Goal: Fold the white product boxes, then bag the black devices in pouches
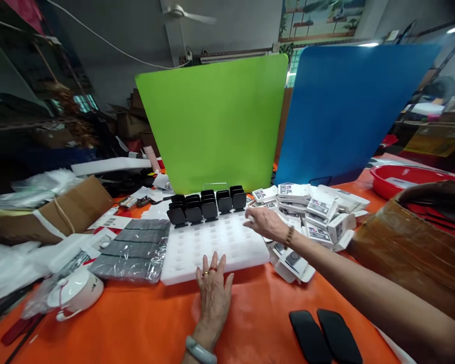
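Observation:
A white foam tray point(222, 242) with rows of slots lies on the orange tabletop. Along its far edge stand several black square-headed holders point(208, 206), upright in close rows. My left hand point(214, 290) rests at the tray's near edge with fingers spread and nothing in it. Over the tray's far right corner, my right hand point(268, 222) has its fingers bent and pressed together; what is between them is hidden. Beside that hand is a heap of small white printed boxes point(320, 205). Two black flat pads point(326, 336) lie at the front right.
A green panel point(216, 121) and a blue panel point(349, 111) stand behind the tray. Plastic-wrapped grey sheets point(136, 247), a white cup point(78, 290) and a cardboard box point(76, 207) are on the left. A brown taped carton point(413, 253) and red basin point(394, 179) are right.

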